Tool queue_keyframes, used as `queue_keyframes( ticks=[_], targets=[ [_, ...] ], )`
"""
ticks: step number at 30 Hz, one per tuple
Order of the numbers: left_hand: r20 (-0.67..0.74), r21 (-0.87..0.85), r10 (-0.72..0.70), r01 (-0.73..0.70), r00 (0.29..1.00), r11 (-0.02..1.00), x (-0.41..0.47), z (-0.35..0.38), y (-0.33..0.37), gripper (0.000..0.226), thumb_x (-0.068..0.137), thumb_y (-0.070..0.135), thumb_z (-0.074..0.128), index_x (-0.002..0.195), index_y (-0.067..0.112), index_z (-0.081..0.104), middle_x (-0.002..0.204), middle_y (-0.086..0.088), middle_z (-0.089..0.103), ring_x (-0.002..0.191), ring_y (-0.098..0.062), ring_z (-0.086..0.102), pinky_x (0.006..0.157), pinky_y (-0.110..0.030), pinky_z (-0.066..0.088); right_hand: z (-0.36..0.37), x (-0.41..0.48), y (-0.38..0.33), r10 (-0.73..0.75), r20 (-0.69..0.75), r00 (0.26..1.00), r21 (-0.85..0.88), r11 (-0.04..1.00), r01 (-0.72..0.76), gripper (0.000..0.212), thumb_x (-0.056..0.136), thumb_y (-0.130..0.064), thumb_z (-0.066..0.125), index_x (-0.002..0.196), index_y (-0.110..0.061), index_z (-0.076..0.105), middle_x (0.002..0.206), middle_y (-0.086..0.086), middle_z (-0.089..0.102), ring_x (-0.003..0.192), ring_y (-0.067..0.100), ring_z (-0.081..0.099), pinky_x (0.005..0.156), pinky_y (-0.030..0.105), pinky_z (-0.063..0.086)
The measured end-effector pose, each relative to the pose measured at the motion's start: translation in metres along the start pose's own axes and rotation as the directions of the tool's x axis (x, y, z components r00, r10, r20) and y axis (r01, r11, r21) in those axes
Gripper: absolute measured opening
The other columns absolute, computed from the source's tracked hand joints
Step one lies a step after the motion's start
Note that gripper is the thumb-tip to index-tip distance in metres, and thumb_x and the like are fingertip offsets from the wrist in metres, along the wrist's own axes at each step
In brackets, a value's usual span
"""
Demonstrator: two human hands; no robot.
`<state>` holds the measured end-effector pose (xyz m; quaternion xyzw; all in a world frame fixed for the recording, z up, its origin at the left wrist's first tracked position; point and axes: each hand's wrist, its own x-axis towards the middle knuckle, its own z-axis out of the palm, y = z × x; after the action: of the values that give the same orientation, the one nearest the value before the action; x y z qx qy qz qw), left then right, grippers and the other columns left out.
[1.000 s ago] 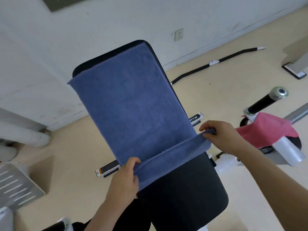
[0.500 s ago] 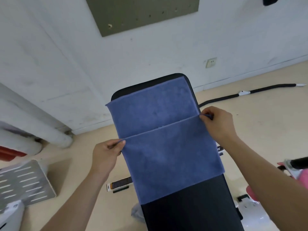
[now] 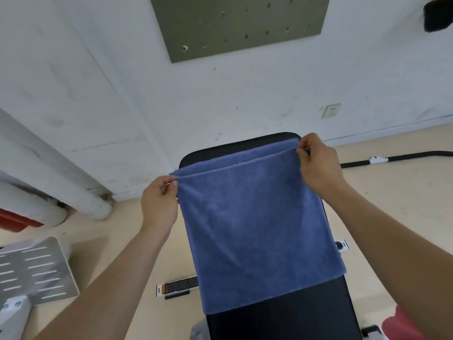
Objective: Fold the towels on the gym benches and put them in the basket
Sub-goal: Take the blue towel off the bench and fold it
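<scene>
Head view: left hand (image 3: 159,203) and right hand (image 3: 318,165) are each pinching a corner of the blue terry towel (image 3: 257,224), lying doubled near the black padded bench's (image 3: 282,325) far edge.

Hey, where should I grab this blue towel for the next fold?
Probably the towel by its two near corners, at the folded edge, one from each side. It lies flat and doubled on the bench, so only the corners at the bench's sides offer a free edge to pinch.
</scene>
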<state>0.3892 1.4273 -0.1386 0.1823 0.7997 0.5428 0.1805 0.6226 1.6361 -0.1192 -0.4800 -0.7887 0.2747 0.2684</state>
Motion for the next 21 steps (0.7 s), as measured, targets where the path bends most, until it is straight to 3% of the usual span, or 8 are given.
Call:
queue_keyframes(
  ticks=[3,8,11,14,19,21],
  targets=[
    [-0.03,0.048,-0.011,0.012,0.999,0.999,0.012,0.002,-0.001,0.013,0.093,0.021,0.052,0.092,0.022,0.065,0.091,0.0,0.07,0.085,-0.024,0.065,0.084,-0.047,0.055,0.009,0.014,-0.003,-0.045,0.036,0.998,-0.058,0.997,0.047,0.008,0.097,-0.012,0.04,0.097,-0.009,0.047,0.081,0.013,0.061,0.075,0.033,0.055,0.067,0.046,0.048],
    [-0.07,0.097,0.017,-0.01,0.997,0.995,0.022,0.006,0.003,0.018,0.096,0.021,0.048,0.097,0.015,0.064,0.087,0.004,0.065,0.083,-0.017,0.059,0.072,-0.026,0.044,0.02,0.03,-0.003,-0.089,0.045,0.995,-0.198,0.975,0.096,0.007,0.098,-0.013,0.038,0.1,-0.01,0.045,0.079,0.01,0.06,0.071,0.032,0.05,0.059,0.036,0.035],
    [-0.068,0.189,0.044,-0.031,0.997,0.981,0.028,0.008,0.004,0.018,0.097,0.024,0.044,0.1,0.015,0.061,0.082,0.011,0.059,0.083,-0.017,0.056,0.075,-0.028,0.041,0.022,0.036,-0.002,-0.098,0.048,0.994,-0.277,0.955,0.108,0.009,0.099,-0.013,0.036,0.102,-0.009,0.044,0.076,0.012,0.058,0.067,0.032,0.048,0.058,0.035,0.031],
    [-0.062,0.272,0.055,-0.036,0.997,0.961,0.037,0.009,0.005,0.021,0.098,0.025,0.042,0.103,0.014,0.059,0.083,0.007,0.058,0.082,-0.019,0.054,0.076,-0.03,0.042,0.023,0.04,-0.002,-0.085,0.059,0.995,-0.313,0.945,0.099,0.01,0.099,-0.013,0.036,0.103,-0.008,0.044,0.077,0.012,0.058,0.069,0.033,0.049,0.058,0.035,0.032],
    [0.0,0.362,0.014,-0.013,1.0,0.932,0.043,0.008,0.004,0.013,0.094,0.021,0.047,0.097,0.02,0.06,0.083,0.003,0.064,0.083,-0.026,0.061,0.072,-0.035,0.048,0.023,0.043,-0.004,-0.075,0.058,0.996,-0.31,0.947,0.089,0.018,0.098,-0.02,0.04,0.108,-0.009,0.05,0.094,0.013,0.066,0.084,0.034,0.056,0.065,0.036,0.041],
    [0.038,0.362,0.002,-0.016,0.999,0.932,0.042,0.006,0.003,0.019,0.093,0.017,0.046,0.103,0.022,0.061,0.091,0.004,0.067,0.091,-0.024,0.062,0.077,-0.035,0.049,0.022,0.045,-0.006,-0.058,0.078,0.995,-0.303,0.95,0.079,0.018,0.097,-0.022,0.042,0.109,-0.011,0.05,0.096,0.011,0.066,0.085,0.031,0.055,0.065,0.034,0.041]
  ],
)
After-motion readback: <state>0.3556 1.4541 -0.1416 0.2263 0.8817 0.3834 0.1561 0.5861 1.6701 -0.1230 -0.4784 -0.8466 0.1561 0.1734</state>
